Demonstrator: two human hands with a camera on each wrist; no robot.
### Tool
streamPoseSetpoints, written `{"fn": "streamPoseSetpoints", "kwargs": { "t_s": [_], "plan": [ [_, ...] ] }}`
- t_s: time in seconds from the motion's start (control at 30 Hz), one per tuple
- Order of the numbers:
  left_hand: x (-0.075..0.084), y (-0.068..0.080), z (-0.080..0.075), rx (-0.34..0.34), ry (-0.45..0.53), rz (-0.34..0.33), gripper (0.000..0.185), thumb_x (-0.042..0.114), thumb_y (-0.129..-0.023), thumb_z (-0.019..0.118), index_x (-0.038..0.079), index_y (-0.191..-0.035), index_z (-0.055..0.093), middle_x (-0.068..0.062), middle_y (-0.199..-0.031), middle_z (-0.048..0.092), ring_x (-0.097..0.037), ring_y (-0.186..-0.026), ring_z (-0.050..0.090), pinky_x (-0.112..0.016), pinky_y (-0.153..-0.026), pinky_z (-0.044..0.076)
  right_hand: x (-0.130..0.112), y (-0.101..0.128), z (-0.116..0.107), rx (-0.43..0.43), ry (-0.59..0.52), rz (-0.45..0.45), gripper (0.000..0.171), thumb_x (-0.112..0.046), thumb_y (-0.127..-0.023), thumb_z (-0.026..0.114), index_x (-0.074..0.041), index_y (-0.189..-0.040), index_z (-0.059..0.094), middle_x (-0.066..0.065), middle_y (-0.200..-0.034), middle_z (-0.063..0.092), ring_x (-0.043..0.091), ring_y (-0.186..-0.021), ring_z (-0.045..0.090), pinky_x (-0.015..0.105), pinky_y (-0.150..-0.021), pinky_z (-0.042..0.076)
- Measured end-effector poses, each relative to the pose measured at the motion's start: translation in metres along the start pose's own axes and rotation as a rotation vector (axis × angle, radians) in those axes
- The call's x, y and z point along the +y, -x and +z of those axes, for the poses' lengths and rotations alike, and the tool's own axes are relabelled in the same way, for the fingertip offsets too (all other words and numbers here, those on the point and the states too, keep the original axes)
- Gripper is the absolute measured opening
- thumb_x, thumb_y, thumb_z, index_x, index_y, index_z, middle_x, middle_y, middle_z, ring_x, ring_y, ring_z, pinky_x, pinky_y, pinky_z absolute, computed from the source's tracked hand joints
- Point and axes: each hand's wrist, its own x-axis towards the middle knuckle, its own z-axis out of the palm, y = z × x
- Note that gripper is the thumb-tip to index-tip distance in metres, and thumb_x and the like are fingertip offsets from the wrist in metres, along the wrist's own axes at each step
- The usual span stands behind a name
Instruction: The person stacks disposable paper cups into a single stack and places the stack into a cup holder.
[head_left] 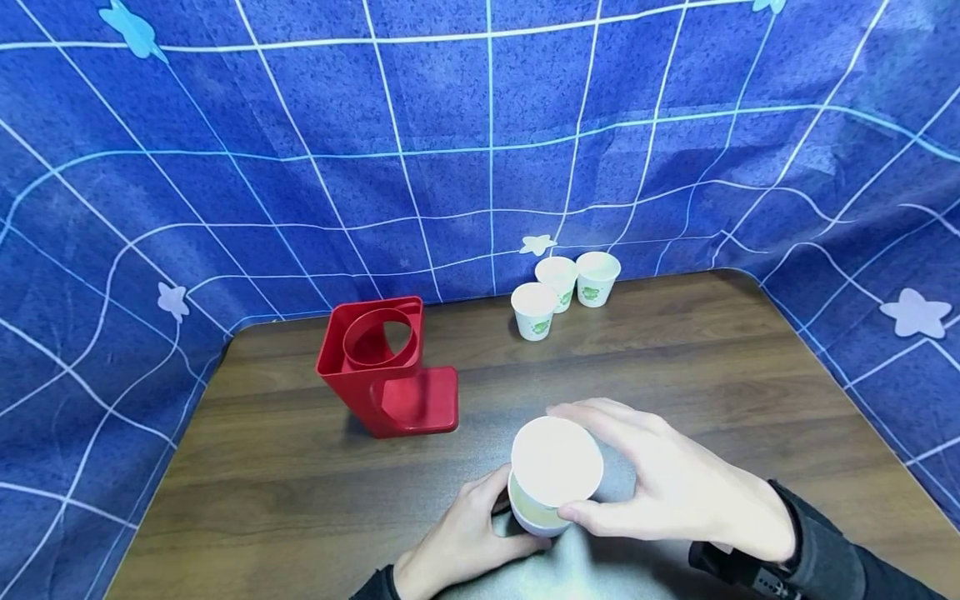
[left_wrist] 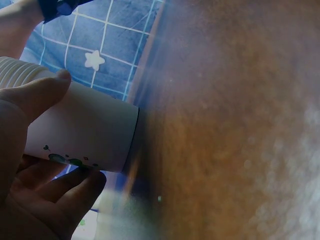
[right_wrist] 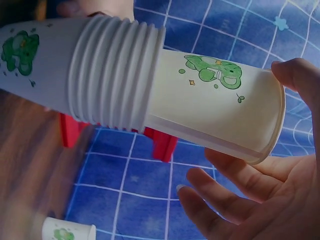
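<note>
Head view is bright and even, sharp in the centre, with strong fisheye bending at the edges. Soft shadows sit under the red holder [head_left: 386,367] and three cups [head_left: 564,292]. Pale glare shows on the desk [head_left: 675,350] nearest the camera. Left wrist view is dim, the desk badly blurred. Right wrist view is tinted blue, its lower left smeared.

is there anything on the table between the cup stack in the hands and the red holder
Nothing visible. The stack of paper cups sits in both hands, and only bare table lies between it and the red cup holder. The three loose cups stand farther back, off that line.
</note>
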Motion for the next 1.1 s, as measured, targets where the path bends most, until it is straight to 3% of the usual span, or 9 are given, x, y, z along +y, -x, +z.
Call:
{"fn": "streamPoseSetpoints", "kwargs": {
  "t_s": [0.43,0.83,1.1],
  "plan": [
    [-0.002,-0.001,-0.001,0.022,-0.046,0.077,0.076,0.025,-0.081,0.090,0.014,-0.145,0.050,-0.002,-0.131,0.068,-0.012,-0.117,0.068,-0.027,-0.096,0.059,0.011,0.009,0.025,-0.026,0.006,0.058,0.070,-0.048,-0.084,0.083,-0.022,-0.143,0.056,-0.012,-0.132,0.062,0.006,-0.117,0.062,0.035,-0.093,0.060],
    [-0.001,0.000,0.000,0.033,-0.049,0.085,0.076,0.025,-0.082,0.090,0.014,-0.146,0.050,-0.002,-0.130,0.068,-0.012,-0.114,0.068,-0.028,-0.095,0.060,0.018,0.014,0.040,-0.051,0.015,0.115,0.067,-0.057,-0.082,0.081,-0.031,-0.138,0.056,-0.020,-0.130,0.059,0.001,-0.118,0.059,0.033,-0.096,0.059],
    [-0.002,0.000,0.001,0.039,-0.052,0.088,0.074,0.025,-0.081,0.090,0.014,-0.145,0.052,-0.002,-0.128,0.069,-0.011,-0.113,0.069,-0.027,-0.095,0.060,0.022,0.016,0.045,-0.057,0.025,0.090,0.067,-0.056,-0.084,0.080,-0.027,-0.140,0.055,-0.014,-0.132,0.061,0.005,-0.118,0.061,0.036,-0.095,0.060]
  ]
}}
